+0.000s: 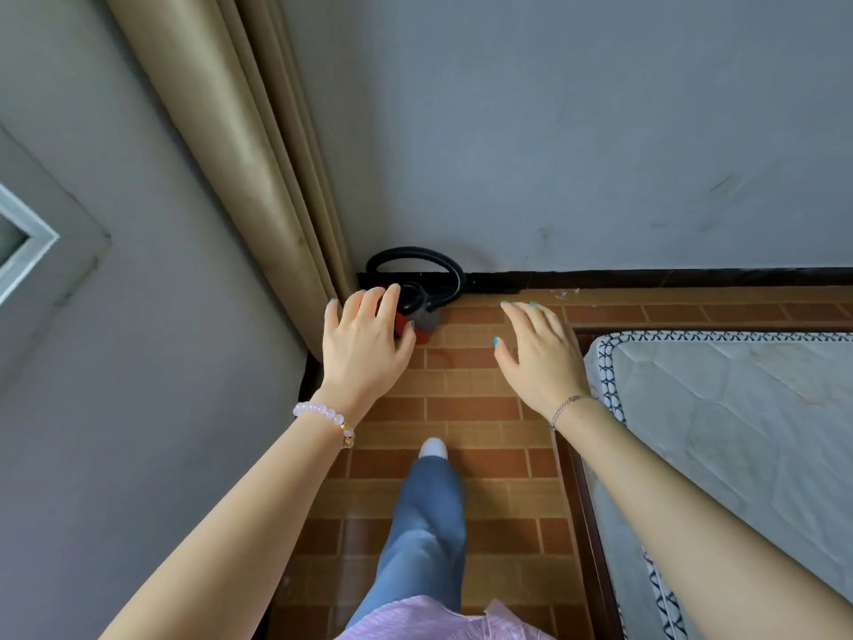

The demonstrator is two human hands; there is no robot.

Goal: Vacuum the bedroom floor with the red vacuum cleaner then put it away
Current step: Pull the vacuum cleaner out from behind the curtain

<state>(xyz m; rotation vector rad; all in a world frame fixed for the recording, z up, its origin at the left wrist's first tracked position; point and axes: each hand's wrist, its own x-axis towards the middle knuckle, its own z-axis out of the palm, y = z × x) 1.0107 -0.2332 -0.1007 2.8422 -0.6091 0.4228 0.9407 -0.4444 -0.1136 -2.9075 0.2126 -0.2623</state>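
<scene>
far left of the red vacuum cleaner (423,320), a pale window frame (27,251) sits in the grey wall. nearer to the vacuum cleaner, still on its left, a beige curtain (258,187) hangs in folds down to the floor corner, its lower edge just beside the machine.

the left hand (364,339) comes next, palm down, fingers spread apart and straight, gripping nothing. it overlaps the left side of the vacuum cleaner in this view; whether it touches the machine cannot be told. a bracelet of pale pink beads (325,415) circles that wrist.

the vacuum cleaner itself stands on the brick-patterned floor (471,408), tucked into the corner where the curtain meets the back wall. its black hose (415,258) loops up above it against the black baseboard (646,275).

below the vacuum cleaner in the frame, a leg in blue jeans (429,524) steps forward with a white toe (434,448) towards it.

right of the vacuum cleaner, the right hand (540,358) hovers over the floor, well apart from the machine, fingers straight and loosely spread, holding nothing. a thin silver chain (570,404) lies round its wrist.

furthest right of the vacuum cleaner, a bare quilted mattress (738,431) with patterned edging lies on a dark wooden bed frame (582,501).
</scene>
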